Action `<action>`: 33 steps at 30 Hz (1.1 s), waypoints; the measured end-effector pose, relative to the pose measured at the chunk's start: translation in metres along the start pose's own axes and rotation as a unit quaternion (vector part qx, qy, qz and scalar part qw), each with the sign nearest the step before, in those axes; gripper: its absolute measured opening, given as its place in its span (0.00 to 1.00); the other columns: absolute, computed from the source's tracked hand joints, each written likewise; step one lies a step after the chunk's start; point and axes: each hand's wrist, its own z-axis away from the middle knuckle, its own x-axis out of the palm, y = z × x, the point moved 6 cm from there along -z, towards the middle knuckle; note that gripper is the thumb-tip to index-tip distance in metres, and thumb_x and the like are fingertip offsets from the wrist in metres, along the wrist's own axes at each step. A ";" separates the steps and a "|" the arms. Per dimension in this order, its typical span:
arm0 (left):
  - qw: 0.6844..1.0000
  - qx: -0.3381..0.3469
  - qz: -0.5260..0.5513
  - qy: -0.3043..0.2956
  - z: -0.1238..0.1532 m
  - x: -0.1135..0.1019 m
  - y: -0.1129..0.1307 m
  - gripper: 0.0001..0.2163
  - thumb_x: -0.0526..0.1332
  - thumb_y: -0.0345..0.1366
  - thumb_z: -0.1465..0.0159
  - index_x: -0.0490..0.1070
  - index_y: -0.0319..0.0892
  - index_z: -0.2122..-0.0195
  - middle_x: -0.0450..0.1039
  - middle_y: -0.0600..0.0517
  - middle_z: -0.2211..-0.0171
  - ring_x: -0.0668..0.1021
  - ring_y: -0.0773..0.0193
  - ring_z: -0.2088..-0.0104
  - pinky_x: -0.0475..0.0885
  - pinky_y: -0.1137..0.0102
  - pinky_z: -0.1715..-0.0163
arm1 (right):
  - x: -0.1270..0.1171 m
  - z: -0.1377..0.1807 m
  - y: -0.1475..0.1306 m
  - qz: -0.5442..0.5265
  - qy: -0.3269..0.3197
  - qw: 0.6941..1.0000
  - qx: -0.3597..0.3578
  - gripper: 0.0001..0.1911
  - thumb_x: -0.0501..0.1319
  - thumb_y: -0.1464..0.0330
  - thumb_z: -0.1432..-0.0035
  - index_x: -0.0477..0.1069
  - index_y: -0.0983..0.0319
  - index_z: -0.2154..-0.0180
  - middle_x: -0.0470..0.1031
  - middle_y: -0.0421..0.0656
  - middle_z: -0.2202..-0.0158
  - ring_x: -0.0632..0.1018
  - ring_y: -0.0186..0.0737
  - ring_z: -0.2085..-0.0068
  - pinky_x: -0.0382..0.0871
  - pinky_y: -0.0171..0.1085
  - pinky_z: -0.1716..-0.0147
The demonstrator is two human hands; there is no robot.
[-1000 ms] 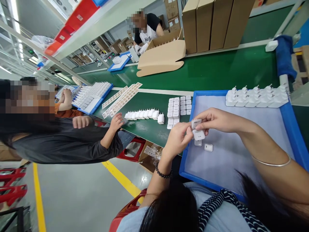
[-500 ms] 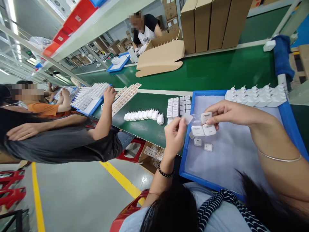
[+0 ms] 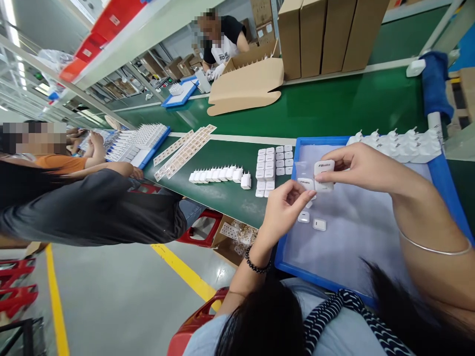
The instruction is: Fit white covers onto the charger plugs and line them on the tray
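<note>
Above the tray, my right hand (image 3: pixel 351 168) pinches a white charger block (image 3: pixel 324 167) with small dark print on its face. A second white block shows just under it, against the same fingers. My left hand (image 3: pixel 284 205) is closed, thumb and fingertips at the lower edge of another white charger block (image 3: pixel 306 184) beside these. A clear film (image 3: pixel 303 169) stands up over that block; what holds it is hidden. Below my hands, two small white blocks (image 3: pixel 319 225) lie on the tray's pale liner, and another is partly covered by my left fingers.
The blue-rimmed tray (image 3: pixel 280 257) holds rows of white plugs (image 3: pixel 401 146) along its far edge. Left of it stand stacked white blocks (image 3: pixel 265 165), a line of chargers (image 3: pixel 215 175) and label strips (image 3: pixel 185 153). Co-workers sit left and across; cardboard boxes (image 3: pixel 330 39) stand behind.
My left hand has moved right, from the clear film's end to the blocks. My right hand has risen slightly with its blocks. The co-worker's arm at left has drawn back from the strips.
</note>
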 end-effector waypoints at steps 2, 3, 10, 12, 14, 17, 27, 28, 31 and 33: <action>1.000 0.001 -0.007 -0.030 -0.001 0.004 0.002 0.17 0.62 0.50 0.34 0.67 0.40 0.68 0.66 0.56 0.74 0.65 0.70 0.74 0.59 0.73 0.72 | 0.012 -0.002 -0.001 -0.033 -0.044 0.998 -0.006 0.21 0.68 0.51 0.48 0.73 0.62 0.76 0.72 0.40 0.77 0.71 0.35 0.74 0.62 0.36 0.74; 0.999 0.005 -0.015 -0.048 -0.001 0.006 0.002 0.17 0.60 0.50 0.33 0.67 0.41 0.68 0.66 0.55 0.74 0.66 0.69 0.73 0.60 0.72 0.72 | 0.016 -0.003 -0.001 -0.054 -0.066 0.996 -0.007 0.20 0.68 0.52 0.47 0.74 0.62 0.75 0.73 0.40 0.77 0.72 0.36 0.73 0.63 0.36 0.74; 0.990 0.014 0.028 -0.136 0.002 0.007 -0.005 0.20 0.52 0.53 0.29 0.63 0.41 0.69 0.67 0.51 0.69 0.68 0.65 0.68 0.65 0.69 0.67 | 0.029 -0.012 0.009 -0.181 -0.127 0.975 -0.014 0.11 0.71 0.60 0.49 0.79 0.60 0.71 0.78 0.40 0.73 0.76 0.37 0.71 0.69 0.34 0.71; 0.989 0.009 0.057 -0.136 0.003 0.007 -0.008 0.20 0.52 0.55 0.30 0.63 0.42 0.68 0.66 0.52 0.70 0.68 0.65 0.69 0.65 0.69 0.67 | 0.033 -0.015 0.013 -0.215 -0.135 0.967 -0.012 0.09 0.72 0.62 0.49 0.79 0.61 0.70 0.79 0.40 0.73 0.77 0.37 0.71 0.70 0.34 0.71; 0.989 0.010 0.074 -0.131 0.004 0.007 -0.010 0.21 0.52 0.56 0.31 0.64 0.42 0.67 0.66 0.52 0.71 0.68 0.65 0.70 0.66 0.69 0.68 | 0.037 -0.018 0.016 -0.243 -0.145 0.959 -0.009 0.10 0.73 0.62 0.51 0.80 0.62 0.70 0.79 0.41 0.72 0.78 0.38 0.71 0.71 0.34 0.71; 0.988 0.020 0.084 -0.129 0.004 0.005 -0.009 0.21 0.52 0.57 0.31 0.65 0.42 0.66 0.66 0.52 0.71 0.69 0.64 0.70 0.66 0.69 0.68 | 0.041 -0.020 0.018 -0.279 -0.150 0.948 -0.002 0.12 0.75 0.62 0.52 0.80 0.63 0.70 0.80 0.42 0.72 0.78 0.38 0.71 0.72 0.34 0.71; 0.985 0.021 0.160 -0.060 0.002 -0.003 -0.012 0.19 0.55 0.48 0.29 0.62 0.41 0.73 0.61 0.56 0.78 0.65 0.70 0.76 0.61 0.71 0.72 | 0.044 -0.030 0.028 -0.397 -0.093 0.912 0.043 0.16 0.78 0.61 0.61 0.77 0.62 0.75 0.76 0.40 0.76 0.75 0.34 0.75 0.68 0.33 0.74; 0.984 0.014 0.176 -0.036 0.002 -0.005 -0.014 0.20 0.56 0.49 0.29 0.61 0.41 0.74 0.60 0.57 0.79 0.63 0.70 0.77 0.60 0.72 0.73 | 0.044 -0.031 0.030 -0.406 -0.079 0.909 0.051 0.16 0.79 0.61 0.62 0.77 0.62 0.75 0.76 0.40 0.76 0.75 0.34 0.75 0.68 0.33 0.75; 0.982 0.004 0.189 0.028 0.005 -0.010 -0.019 0.22 0.58 0.53 0.32 0.60 0.41 0.76 0.57 0.58 0.81 0.61 0.72 0.79 0.57 0.72 0.77 | 0.034 -0.033 0.036 -0.417 -0.036 0.905 0.078 0.14 0.78 0.65 0.62 0.76 0.62 0.75 0.75 0.40 0.75 0.73 0.34 0.74 0.67 0.33 0.75; 0.980 0.014 0.187 0.069 0.009 -0.017 -0.020 0.23 0.58 0.54 0.33 0.59 0.42 0.76 0.56 0.58 0.81 0.59 0.72 0.80 0.55 0.73 0.78 | 0.013 -0.032 0.043 -0.453 0.032 0.888 0.072 0.12 0.76 0.69 0.61 0.73 0.59 0.77 0.72 0.37 0.77 0.71 0.32 0.76 0.66 0.32 0.77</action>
